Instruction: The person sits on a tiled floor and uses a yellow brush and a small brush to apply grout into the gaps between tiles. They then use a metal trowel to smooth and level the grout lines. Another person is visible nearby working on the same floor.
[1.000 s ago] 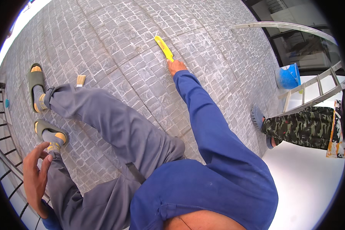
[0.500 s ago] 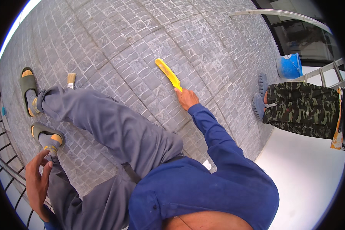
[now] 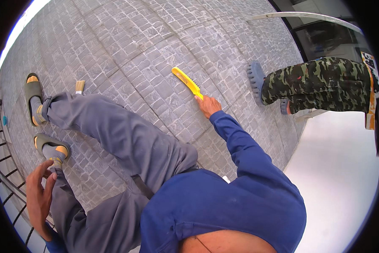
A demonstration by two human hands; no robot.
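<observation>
In my right hand (image 3: 208, 106) is the handle end of a yellow wire brush (image 3: 187, 82), its fingers closed round it. The brush's long body points away to the upper left, with dark bristles along its right side, over the grey stone-patterned floor (image 3: 151, 55). My left hand (image 3: 39, 195) hangs by my lower leg at the left, fingers loosely curved and the thumb apart, with nothing visible in it. A paintbrush (image 3: 80, 87) with pale bristles lies on the floor beyond my leg, its handle partly hidden.
A person in camouflage trousers (image 3: 320, 84) and grey-blue clogs (image 3: 256, 82) stands at the right. Black metal railings (image 3: 8, 168) run along the left edge, near a small turquoise object (image 3: 5, 121). A white surface (image 3: 337, 168) lies at lower right. A pale curved bar (image 3: 307, 15) crosses the upper right.
The other person has stepped inward and up the picture; the blue bucket and the ladder are no longer seen. My right hand with the wire brush has shifted slightly; my left hand has hardly moved.
</observation>
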